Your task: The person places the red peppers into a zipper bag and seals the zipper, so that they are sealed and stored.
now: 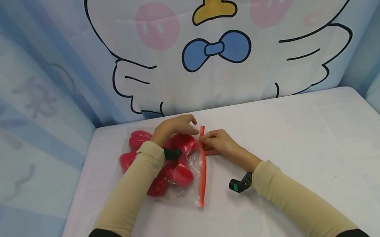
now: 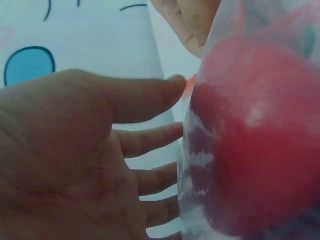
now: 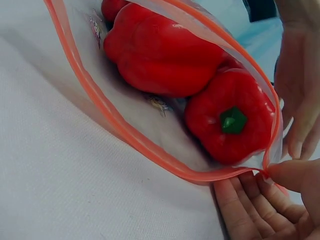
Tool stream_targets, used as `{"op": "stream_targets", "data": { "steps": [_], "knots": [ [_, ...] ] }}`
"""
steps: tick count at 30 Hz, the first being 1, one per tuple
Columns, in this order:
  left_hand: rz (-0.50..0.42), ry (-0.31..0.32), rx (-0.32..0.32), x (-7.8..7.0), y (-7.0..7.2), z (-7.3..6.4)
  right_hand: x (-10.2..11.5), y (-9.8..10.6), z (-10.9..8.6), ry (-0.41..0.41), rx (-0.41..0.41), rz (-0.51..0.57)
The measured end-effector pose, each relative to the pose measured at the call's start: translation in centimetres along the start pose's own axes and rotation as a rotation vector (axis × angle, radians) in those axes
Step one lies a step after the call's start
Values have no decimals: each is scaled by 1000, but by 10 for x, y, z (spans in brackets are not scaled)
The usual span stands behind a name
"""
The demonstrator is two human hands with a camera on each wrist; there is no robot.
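Note:
A clear zip bag [image 1: 194,163] with an orange zip strip [image 1: 203,180] lies on the table, holding several red bell peppers [image 1: 180,174]. In the right wrist view its mouth gapes, showing one pepper [image 3: 160,52] on its side and another [image 3: 245,95] with its green stem end outward. My right hand [image 1: 221,144] pinches the strip near its far end between thumb and fingers. Above the peppers reaches my left hand [image 1: 176,126], its fingers loosely extended towards the strip. In the left wrist view the bag's film partly hides those fingertips, so contact is unclear.
A white-covered table [image 1: 310,158] extends to the right of the bag. Behind it hangs a backdrop [image 1: 222,85] with a cartoon figure, and blue-and-white curtains [image 1: 15,132] stand at the sides. A dark device [image 1: 242,183] sits at the right wrist.

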State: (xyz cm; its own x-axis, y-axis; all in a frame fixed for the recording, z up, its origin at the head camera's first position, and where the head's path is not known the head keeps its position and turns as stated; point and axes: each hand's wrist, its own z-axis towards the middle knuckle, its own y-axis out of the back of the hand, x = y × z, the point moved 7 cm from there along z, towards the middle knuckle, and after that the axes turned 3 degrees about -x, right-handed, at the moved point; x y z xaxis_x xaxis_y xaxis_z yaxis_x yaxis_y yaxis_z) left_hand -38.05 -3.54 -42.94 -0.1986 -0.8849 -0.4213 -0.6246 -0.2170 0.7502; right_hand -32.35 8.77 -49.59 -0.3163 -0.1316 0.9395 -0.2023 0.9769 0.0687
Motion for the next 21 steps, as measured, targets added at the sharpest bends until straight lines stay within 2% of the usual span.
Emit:
{"op": "stream_targets", "data": {
  "steps": [5,10,21],
  "knots": [
    [103,-79,27,-1,-6,-17,0,0,0,-7,6,-8],
    [156,-134,7,-4,-13,-22,1,0,-2,-4,3,-6],
    [126,-87,-24,0,-19,-21,0,2,-3,-12,0,-14]
  ]
}}
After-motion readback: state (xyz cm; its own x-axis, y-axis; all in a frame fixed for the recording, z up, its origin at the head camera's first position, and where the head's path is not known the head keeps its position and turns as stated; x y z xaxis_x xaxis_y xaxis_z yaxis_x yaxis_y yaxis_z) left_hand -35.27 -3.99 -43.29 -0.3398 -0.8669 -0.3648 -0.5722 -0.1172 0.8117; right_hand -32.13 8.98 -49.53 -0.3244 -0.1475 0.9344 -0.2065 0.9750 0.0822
